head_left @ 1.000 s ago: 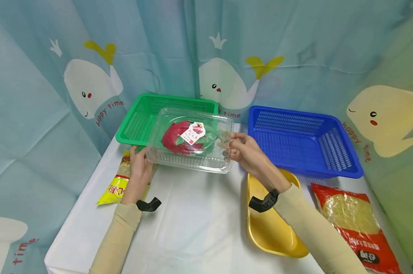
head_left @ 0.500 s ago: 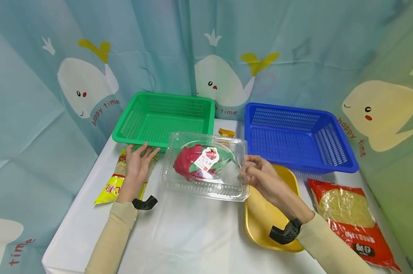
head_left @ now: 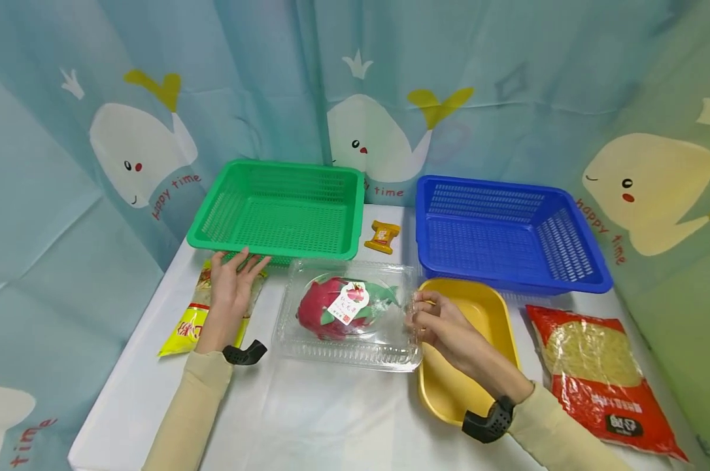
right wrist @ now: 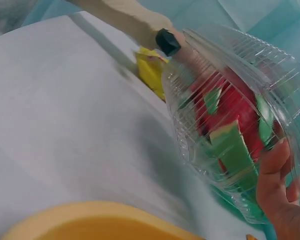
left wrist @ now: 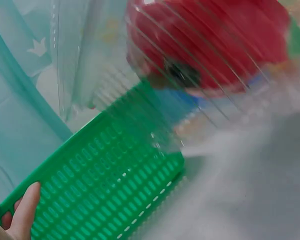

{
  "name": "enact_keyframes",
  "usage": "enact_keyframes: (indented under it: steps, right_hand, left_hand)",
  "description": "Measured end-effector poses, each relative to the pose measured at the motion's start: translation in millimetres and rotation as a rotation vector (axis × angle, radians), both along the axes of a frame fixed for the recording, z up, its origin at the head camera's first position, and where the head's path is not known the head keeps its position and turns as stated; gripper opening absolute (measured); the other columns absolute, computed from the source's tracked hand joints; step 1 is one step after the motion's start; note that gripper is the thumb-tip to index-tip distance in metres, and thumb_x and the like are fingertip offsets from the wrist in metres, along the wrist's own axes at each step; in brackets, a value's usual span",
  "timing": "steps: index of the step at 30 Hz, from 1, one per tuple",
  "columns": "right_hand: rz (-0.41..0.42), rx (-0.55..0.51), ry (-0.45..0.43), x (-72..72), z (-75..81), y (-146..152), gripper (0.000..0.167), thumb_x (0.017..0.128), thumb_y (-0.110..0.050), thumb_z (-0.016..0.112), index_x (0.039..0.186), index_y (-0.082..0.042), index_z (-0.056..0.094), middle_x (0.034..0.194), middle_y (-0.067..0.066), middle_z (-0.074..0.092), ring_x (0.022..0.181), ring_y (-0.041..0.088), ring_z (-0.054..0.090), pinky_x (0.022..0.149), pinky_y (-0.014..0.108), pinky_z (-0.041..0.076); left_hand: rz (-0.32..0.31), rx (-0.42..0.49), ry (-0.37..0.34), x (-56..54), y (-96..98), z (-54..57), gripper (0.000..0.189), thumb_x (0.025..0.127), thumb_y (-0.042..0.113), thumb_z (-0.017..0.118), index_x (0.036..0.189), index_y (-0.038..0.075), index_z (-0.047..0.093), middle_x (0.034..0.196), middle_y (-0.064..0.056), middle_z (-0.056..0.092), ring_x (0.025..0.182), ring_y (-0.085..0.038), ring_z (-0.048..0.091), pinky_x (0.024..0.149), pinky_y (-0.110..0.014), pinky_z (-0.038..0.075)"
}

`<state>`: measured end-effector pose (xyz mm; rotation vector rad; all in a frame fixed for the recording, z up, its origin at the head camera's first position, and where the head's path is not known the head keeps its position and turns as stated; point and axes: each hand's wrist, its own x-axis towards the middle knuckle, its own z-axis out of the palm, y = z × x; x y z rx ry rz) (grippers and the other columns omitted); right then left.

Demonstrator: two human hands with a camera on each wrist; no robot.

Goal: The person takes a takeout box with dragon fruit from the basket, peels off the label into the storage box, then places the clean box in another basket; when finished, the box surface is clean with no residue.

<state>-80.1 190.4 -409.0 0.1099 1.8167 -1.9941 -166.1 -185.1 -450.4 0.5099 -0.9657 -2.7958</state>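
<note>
My right hand (head_left: 449, 330) pinches the right end of a clear plastic clamshell box (head_left: 384, 347). Inside the box lies a red and green dragon fruit (head_left: 325, 311), with a white label above it. In the right wrist view the thumb (right wrist: 275, 157) presses the box wall and the other fingers are partly hidden. At the near left corner of the green basket (head_left: 355, 242), my left hand (head_left: 228, 288) holds the rim; in the left wrist view its thumb lies outside and other fingertips reach over the rim. The box hangs apart from the left hand.
A blue basket (head_left: 508, 278) stands back right, a yellow tray (head_left: 437, 392) before it. A small orange packet (head_left: 382, 237) lies between the baskets. One red bag (head_left: 596, 366) lies far right; a yellow bag (head_left: 193, 327) lies by the left hand. Curtains enclose the table.
The left hand has let go of the box and moved onto the green basket's rim. My right hand has carried the box nearer and lower, uncovering the basket and the orange packet.
</note>
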Motion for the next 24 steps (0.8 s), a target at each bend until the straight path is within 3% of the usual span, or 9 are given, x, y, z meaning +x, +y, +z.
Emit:
enact_keyframes:
  steps: [9, 24]
  right_hand:
    - [0.044, 0.013, 0.007, 0.8, -11.9, -12, 0.055, 0.086, -0.001, 0.056, 0.134, 0.003, 0.028, 0.103, 0.004, 0.046, 0.083, 0.011, 0.061, 0.072, 0.023, 0.054]
    - [0.028, 0.032, -0.024, -4.5, -20.9, -22, 0.058, 0.085, -0.002, 0.059, 0.134, 0.004, 0.029, 0.105, 0.008, 0.045, 0.085, 0.013, 0.057, 0.072, 0.023, 0.053]
  left_hand:
    - [-0.022, -0.012, 0.004, 0.4, -1.9, 0.0, 0.029, 0.105, -0.004, 0.047, 0.121, 0.014, 0.031, 0.143, -0.015, 0.031, 0.135, -0.036, 0.042, 0.110, -0.046, 0.049]
    - [-0.132, -0.004, -0.016, 5.3, -14.1, 2.2, 0.062, 0.105, -0.002, 0.049, 0.154, 0.019, 0.019, 0.165, -0.014, 0.013, 0.147, -0.035, 0.031, 0.113, -0.042, 0.046]
